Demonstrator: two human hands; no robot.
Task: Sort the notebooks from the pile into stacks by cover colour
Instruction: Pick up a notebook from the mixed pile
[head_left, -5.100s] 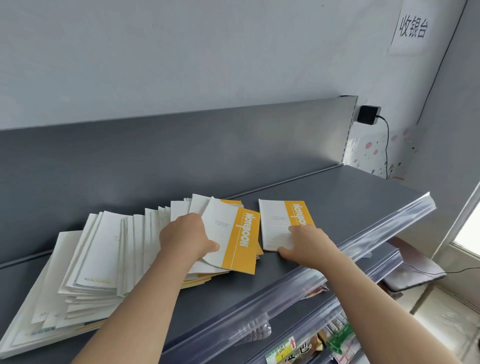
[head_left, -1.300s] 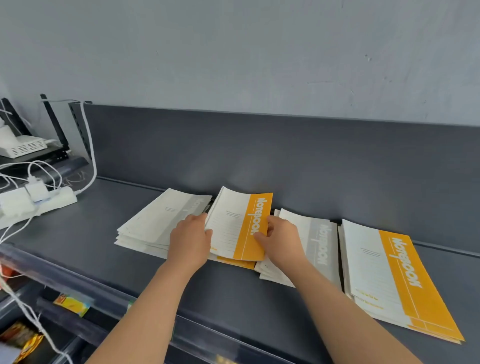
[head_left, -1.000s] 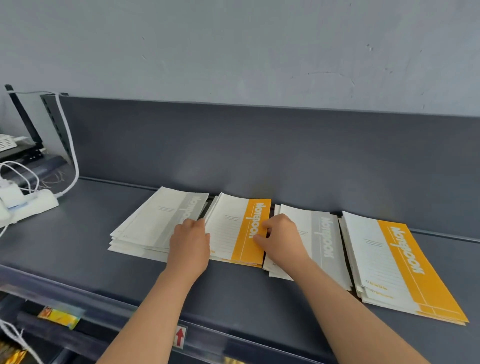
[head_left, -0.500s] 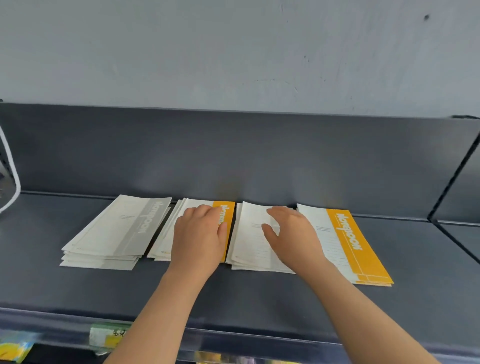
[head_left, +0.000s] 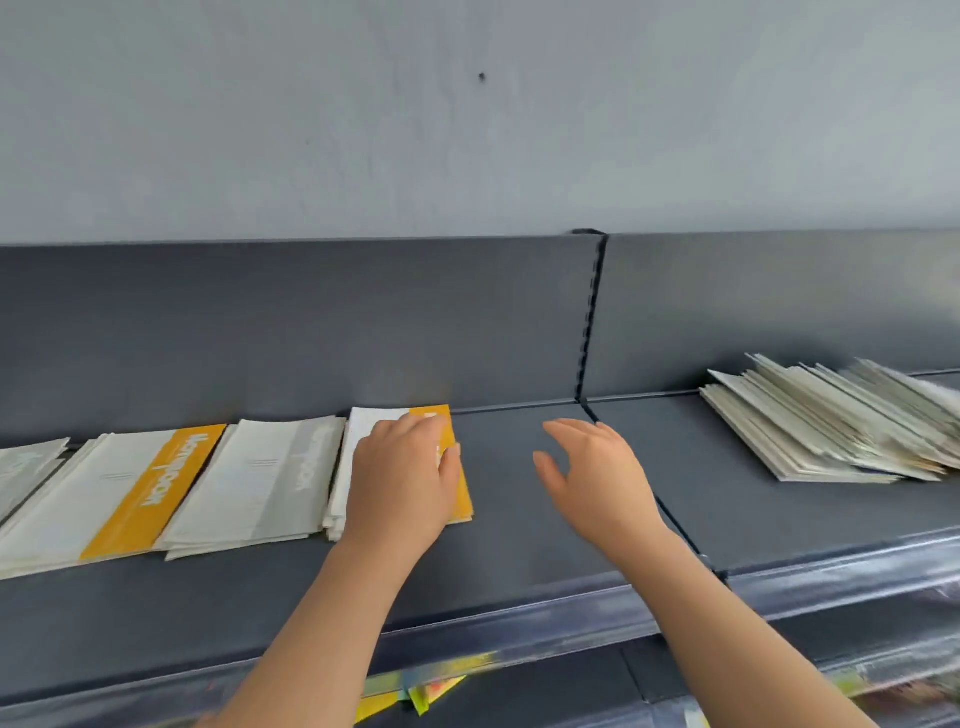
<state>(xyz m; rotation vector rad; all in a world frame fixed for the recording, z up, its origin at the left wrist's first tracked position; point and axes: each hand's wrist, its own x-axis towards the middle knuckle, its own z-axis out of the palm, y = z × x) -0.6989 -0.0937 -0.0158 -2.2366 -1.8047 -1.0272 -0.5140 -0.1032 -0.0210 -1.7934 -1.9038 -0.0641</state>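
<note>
Head view cuts the leftmost grey stack (head_left: 23, 460) off at the frame's left edge, so only one corner of it shows. Beside it on the dark shelf (head_left: 498, 525) lie the left orange stack (head_left: 130, 499) and the middle grey stack (head_left: 260, 483), edge to edge in a row. The lettering on their bands is smeared by blur and hard to read.

At the right end of the row, the right orange stack (head_left: 366, 423) is mostly hidden under the left hand (head_left: 402, 478). This hand lies flat on top with its fingers stretched out, its grip released and pressing down rather than holding. Only a white strip and a thin orange edge of that cover can be seen.

The right hand (head_left: 592, 478) hovers over bare shelf just to the right. Its fingers are spread and relaxed and its grip is empty.

Well apart from the hands, on the next shelf section, sits the unsorted pile (head_left: 831, 426). It is fanned out loosely and cut off at the right edge. Its covers look pale, and their band colours cannot be told.

A slotted upright (head_left: 592, 312) divides the grey back panel (head_left: 311, 322). A clear price rail (head_left: 519, 629) runs along the shelf front. Below it, the lower-shelf goods (head_left: 415, 686) are too blurred to identify beyond yellow and green packaging.
</note>
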